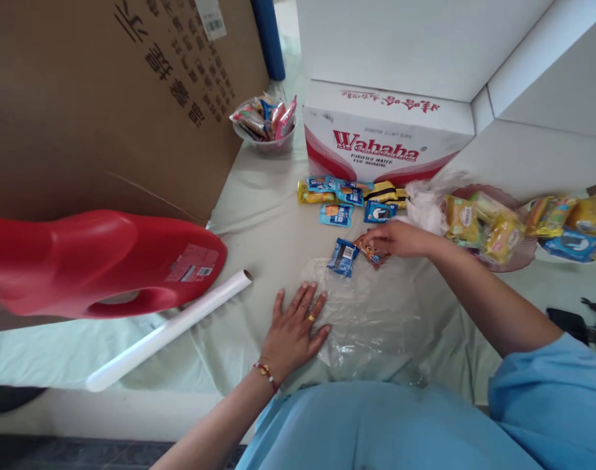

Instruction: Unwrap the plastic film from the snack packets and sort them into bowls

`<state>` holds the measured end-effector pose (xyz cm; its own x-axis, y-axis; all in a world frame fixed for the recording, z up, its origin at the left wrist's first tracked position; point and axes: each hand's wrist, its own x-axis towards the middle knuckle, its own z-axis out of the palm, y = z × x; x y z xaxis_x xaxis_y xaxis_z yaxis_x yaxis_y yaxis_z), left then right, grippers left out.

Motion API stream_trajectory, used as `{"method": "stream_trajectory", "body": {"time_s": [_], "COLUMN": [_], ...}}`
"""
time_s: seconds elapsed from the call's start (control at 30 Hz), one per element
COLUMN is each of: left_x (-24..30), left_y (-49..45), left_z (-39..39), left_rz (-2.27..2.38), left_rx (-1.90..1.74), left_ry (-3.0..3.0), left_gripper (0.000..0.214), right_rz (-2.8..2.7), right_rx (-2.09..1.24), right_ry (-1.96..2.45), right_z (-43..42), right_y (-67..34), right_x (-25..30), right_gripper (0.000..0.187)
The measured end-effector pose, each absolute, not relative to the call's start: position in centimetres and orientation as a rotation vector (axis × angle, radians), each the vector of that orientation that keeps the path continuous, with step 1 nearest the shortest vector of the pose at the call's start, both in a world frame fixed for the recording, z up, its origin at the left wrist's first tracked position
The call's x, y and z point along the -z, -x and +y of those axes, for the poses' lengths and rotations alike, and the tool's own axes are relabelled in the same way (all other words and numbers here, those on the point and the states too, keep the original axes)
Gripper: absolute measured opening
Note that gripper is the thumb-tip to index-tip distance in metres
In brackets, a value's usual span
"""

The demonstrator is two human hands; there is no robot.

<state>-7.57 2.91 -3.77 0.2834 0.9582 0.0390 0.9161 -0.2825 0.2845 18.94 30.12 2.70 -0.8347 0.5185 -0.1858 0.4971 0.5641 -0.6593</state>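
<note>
My left hand [294, 329] lies flat with fingers spread on the edge of a clear plastic sheet [376, 320] on the pale cloth. My right hand [398, 238] is closed in a pinch on a small orange-brown snack packet [371, 251] at the sheet's far edge. A blue snack packet [343, 256] rests just left of it on the sheet. Several more small packets [349, 196], blue and yellow, lie in a loose group beyond my right hand.
A red plastic jug [102, 261] lies at left beside a white paper roll [170, 329]. A big cardboard box [106, 98] stands behind it. A Wahaha carton [386, 140], a clear bowl of snacks [266, 124] and dishes of wrapped snacks [503, 228] ring the cloth.
</note>
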Motion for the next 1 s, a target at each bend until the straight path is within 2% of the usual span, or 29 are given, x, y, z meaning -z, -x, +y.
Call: {"method": "stream_trajectory", "body": {"time_s": [0.07, 0.17, 0.23, 0.37, 0.5, 0.63, 0.73, 0.83, 1.0], "left_x": [3.8, 4.0, 4.2, 4.8, 5.2, 4.9, 4.8, 4.8, 5.2], "left_y": [7.6, 7.7, 7.9, 8.2, 8.3, 8.1, 8.0, 8.1, 8.7], "left_z": [3.0, 3.0, 2.9, 2.9, 3.4, 3.6, 3.5, 3.5, 3.2], "left_rz": [1.744, 1.75, 1.734, 1.739, 1.727, 1.718, 1.726, 1.729, 1.719], "left_rx": [-0.301, -0.304, -0.313, -0.377, -0.433, -0.459, -0.44, -0.401, -0.272], "left_ry": [-2.344, -2.349, -2.376, -2.452, -2.429, -2.394, -2.415, -2.44, -2.484], "left_gripper": [0.068, 0.069, 0.069, 0.072, 0.076, 0.077, 0.077, 0.076, 0.076], "right_rz": [-2.75, -2.643, -2.607, -2.667, -2.142, -1.433, -1.449, -1.6, -1.469], "right_rx": [-1.163, -0.853, -0.71, -0.646, -0.221, 0.335, 0.323, 0.253, 0.423], "right_ry": [0.896, 1.08, 1.127, 0.987, 1.406, 1.818, 2.009, 2.121, 2.33], "right_z": [30.0, 30.6, 30.3, 27.1, 22.7, 20.7, 21.2, 22.4, 24.0], "right_y": [-19.6, -17.8, -16.1, -16.3, -24.9, -38.2, -45.3, -48.7, -52.5], "right_x": [-2.1, -1.7, -2.2, -4.7, -5.9, -3.5, 0.3, 3.3, 4.1], "right_gripper": [0.033, 0.042, 0.041, 0.035, 0.038, 0.042, 0.04, 0.048, 0.036]}}
